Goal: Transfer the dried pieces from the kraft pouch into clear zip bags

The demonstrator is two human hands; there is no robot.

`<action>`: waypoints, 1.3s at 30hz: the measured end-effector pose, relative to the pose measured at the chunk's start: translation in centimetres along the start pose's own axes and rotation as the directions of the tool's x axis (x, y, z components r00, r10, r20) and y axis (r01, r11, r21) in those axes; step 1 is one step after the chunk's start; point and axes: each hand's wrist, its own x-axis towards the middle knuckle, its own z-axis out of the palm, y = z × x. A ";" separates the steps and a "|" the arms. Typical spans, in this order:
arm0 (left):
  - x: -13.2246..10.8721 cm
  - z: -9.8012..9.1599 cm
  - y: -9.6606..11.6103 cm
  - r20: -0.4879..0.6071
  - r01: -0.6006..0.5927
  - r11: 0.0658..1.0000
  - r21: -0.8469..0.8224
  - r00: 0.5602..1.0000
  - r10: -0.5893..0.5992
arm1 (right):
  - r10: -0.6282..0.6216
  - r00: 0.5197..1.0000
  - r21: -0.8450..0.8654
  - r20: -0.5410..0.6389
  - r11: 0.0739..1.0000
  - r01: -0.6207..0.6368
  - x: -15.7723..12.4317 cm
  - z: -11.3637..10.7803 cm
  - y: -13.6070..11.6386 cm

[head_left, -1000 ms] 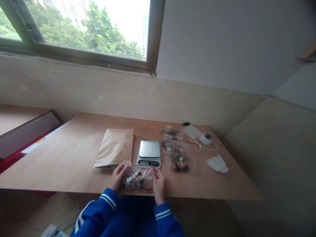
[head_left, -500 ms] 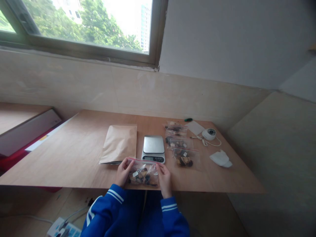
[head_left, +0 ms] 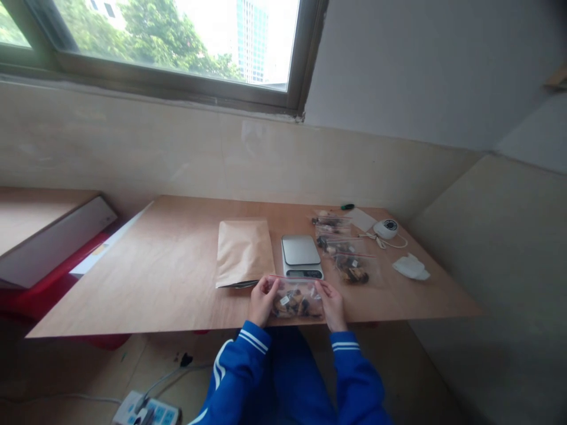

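One clear zip bag (head_left: 296, 304) is held above the table (head_left: 177, 260) at its near edge, with the left hand (head_left: 262, 300) pinching the 9 o'clock end and the right hand (head_left: 333, 306) the 3 o'clock end. Both grips are narrow; fingers behind the plastic are hidden. The brown and black pieces inside overlap and cannot be counted; one white label shows, its print illegible.

Directions below are taken from that bag. At 12 o'clock, one scale (head_left: 301, 252): near edge partly covered, display unreadable. Between 10 and 11, one brown paper pouch (head_left: 245, 251), contents concealed. Between 1 and 2, at least three filled bags (head_left: 352, 274), overlapping, exact count uncertain. At 1, one green-handled tool (head_left: 348, 206). At 2, one white dome device (head_left: 386, 229), one cord. Between 2 and 3, one crumpled white tissue (head_left: 411, 267). At 8, one power strip (head_left: 155, 412), cut off below.
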 end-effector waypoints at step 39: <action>0.0 -0.1 0.7 -0.106 -0.049 0.999 0.023 0.993 0.052 | -0.155 0.981 0.029 0.114 0.988 0.153 -0.3 3.3 -0.8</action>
